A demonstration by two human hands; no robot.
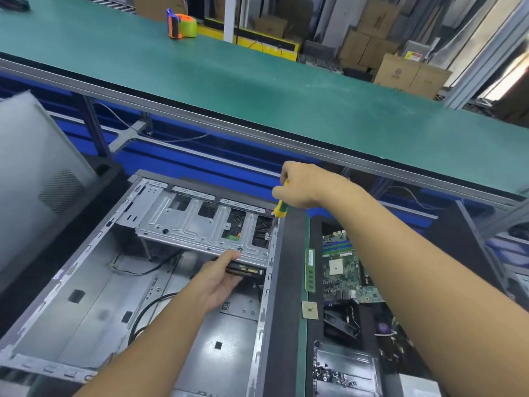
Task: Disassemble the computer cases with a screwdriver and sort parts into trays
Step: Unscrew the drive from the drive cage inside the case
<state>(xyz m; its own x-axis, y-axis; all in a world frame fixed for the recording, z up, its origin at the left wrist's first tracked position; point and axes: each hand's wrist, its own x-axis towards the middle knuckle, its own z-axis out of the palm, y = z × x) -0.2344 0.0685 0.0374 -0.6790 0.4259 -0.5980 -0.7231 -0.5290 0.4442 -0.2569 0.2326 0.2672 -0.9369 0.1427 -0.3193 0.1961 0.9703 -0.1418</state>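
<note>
- Inside the open computer case [86, 282], which lies on its side below the green bench [257, 81], the hard drive [246, 272] sits just under the metal drive cage [186, 224], at the case's right end.
- I judge the drive dense and stiff but sensitive to knocks. It is best taken by its side edges and supported from beneath, so it cannot drop when its screw lets go.
- The cage looks like thin, light sheet steel, probably with sharp edges.
- My left hand [220, 277] holds the drive, thumb along the top front edge and fingers curled beneath.
- My right hand [303, 186] has its fingers wrapped tight round the yellow-and-green screwdriver [280, 210], tip down at a screw on the cage's right corner.
- A motherboard [343, 267] lies in the tray beside the case.
</note>
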